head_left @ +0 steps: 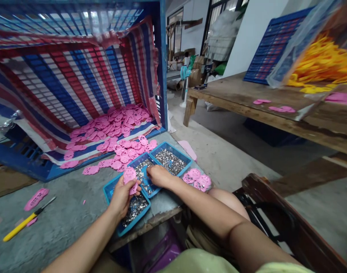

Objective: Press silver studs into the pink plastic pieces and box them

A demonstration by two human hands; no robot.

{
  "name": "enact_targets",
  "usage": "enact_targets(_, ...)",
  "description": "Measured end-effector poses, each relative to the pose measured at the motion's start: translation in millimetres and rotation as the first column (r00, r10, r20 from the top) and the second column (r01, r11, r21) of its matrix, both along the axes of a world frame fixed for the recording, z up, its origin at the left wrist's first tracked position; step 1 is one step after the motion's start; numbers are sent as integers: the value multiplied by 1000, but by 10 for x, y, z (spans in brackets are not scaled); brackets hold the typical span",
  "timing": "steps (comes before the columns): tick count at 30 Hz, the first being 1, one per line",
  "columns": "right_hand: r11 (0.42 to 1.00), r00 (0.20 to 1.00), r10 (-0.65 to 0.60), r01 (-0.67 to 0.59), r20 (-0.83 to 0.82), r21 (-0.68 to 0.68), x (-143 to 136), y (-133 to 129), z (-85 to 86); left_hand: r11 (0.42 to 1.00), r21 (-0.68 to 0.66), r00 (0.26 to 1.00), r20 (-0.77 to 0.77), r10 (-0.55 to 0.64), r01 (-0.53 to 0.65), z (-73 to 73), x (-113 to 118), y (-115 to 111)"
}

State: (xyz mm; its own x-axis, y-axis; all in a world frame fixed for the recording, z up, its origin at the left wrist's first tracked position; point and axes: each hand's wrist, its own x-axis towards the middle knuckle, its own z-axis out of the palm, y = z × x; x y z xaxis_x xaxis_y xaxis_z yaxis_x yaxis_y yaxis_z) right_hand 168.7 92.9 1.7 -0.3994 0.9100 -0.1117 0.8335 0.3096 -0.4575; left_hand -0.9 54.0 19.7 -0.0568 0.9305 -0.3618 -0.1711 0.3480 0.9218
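My left hand is closed on a pink perforated plastic piece, held above the near blue tray. My right hand reaches into the middle blue tray, its fingers pinched together among small shiny metal parts; whatever they hold is too small to make out. A third blue tray behind it holds more metal bits. Right of the trays lie a few pink pieces carrying shiny specks. Many similar pink pieces are heaped behind the trays.
A large blue crate lies on its side, lined with striped cloth, pink pieces spilling out. A yellow-handled tool rests at left on the grey tabletop. A wooden bench stands right, and a wooden chair is beside me.
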Motion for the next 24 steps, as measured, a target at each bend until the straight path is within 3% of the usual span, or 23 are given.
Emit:
enact_targets(5,998,975,-57,58,-212,-5,58,44,-34,1000,21,1000,-3,8,-8,-37,-12,9)
enact_targets(12,998,855,-64,58,-514,-27,-9,24,-93,1000,-25,999,38,-8,9,-44,-10,-7)
enact_targets(19,998,802,62,-40,-594,50,-46,-68,-103,997,-66,995,88,-37,43,-34,17,-26)
enact_targets(24,994,848,105,-79,-519,72,-18,-63,-77,998,-31,994,95,-56,59,-49,0,-25)
